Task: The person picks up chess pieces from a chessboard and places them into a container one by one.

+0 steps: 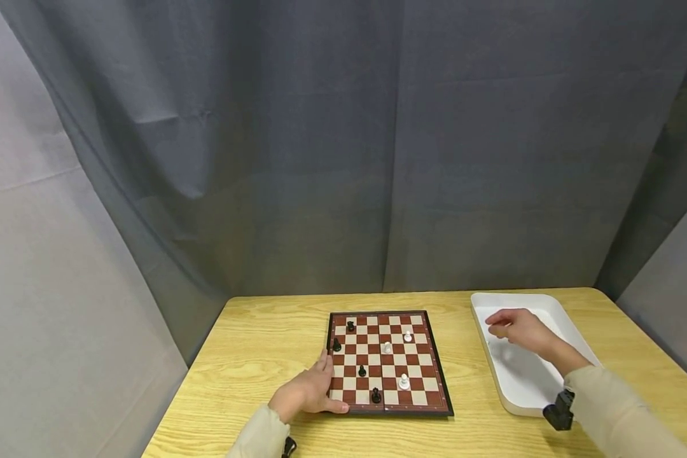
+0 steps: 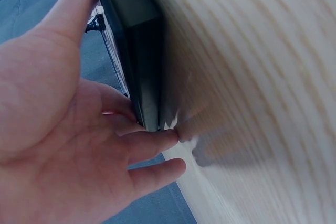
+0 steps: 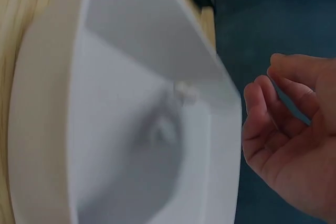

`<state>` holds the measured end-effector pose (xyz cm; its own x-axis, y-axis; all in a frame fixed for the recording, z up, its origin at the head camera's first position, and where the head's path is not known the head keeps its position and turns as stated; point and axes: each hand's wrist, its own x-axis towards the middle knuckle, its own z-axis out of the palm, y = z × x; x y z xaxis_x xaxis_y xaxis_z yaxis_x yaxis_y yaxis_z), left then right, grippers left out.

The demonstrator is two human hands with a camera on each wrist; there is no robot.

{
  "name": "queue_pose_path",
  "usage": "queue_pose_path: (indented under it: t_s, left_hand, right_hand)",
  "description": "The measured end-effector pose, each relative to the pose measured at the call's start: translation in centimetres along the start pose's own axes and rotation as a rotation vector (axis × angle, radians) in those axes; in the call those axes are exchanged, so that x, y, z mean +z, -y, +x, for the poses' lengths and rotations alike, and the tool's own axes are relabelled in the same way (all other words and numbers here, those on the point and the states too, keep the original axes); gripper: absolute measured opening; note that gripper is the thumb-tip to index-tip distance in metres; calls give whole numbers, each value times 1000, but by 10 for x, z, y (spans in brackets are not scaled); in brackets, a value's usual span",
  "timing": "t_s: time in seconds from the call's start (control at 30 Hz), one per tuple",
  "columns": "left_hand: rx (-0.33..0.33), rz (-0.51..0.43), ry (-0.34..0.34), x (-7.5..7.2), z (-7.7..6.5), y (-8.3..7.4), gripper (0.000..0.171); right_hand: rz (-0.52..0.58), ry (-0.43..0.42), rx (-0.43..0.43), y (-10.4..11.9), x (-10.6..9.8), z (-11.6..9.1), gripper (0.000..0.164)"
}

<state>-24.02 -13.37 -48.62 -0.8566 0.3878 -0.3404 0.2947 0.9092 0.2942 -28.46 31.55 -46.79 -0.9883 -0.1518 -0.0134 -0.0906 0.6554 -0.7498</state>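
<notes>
My left hand [image 1: 309,389] rests at the near left corner of a folding chessboard [image 1: 373,359], thumb along the front edge and straight fingers along the left side. Its palm and fingertips show against the board's black edge [image 2: 142,61] in the left wrist view. Several black chess pieces [image 1: 362,371] and three white chess pieces [image 1: 403,381] stand on the squares. My right hand [image 1: 518,329] hovers over a white tray [image 1: 538,385], fingers loosely bent and thumb near the index finger; nothing shows between them. A small blurred white piece [image 3: 185,92] appears inside the tray.
A light wood table [image 1: 263,343] carries the board and, to its right, the tray with raised walls. Grey curtains [image 1: 320,159] hang behind the table and at both sides. The right hand casts a shadow on the tray floor.
</notes>
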Motion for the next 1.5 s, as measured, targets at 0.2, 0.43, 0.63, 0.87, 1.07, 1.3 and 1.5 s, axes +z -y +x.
queue_pose_path:
  t_s: [0.2,0.43,0.63,0.87,1.07,1.3,1.5]
  left_hand:
    - [4,-5,8,0,1,2,109]
    - [14,-8,-1,0,-1,2,108]
    - [21,-7,-9,-1,-1,0,108]
    - [16,-5,-6,0,0,0,108]
    - [13,-5,-6,0,1,1,109]
    - [9,12,4,-1,0,1,107]
    - [7,2,9,-1,0,1,108]
  right_hand:
    - [-23,12,-126,32,19,-1,21]
    - [-37,48,-237,53,41,-3,13]
    - [-14,110,-285,64,61,-9,14]
    - [3,157,-308,76,85,-15,17]
    - [39,221,-337,77,104,-17,18]
    - [111,303,-316,76,120,-19,23]
    - [107,312,-300,79,128,-19,26]
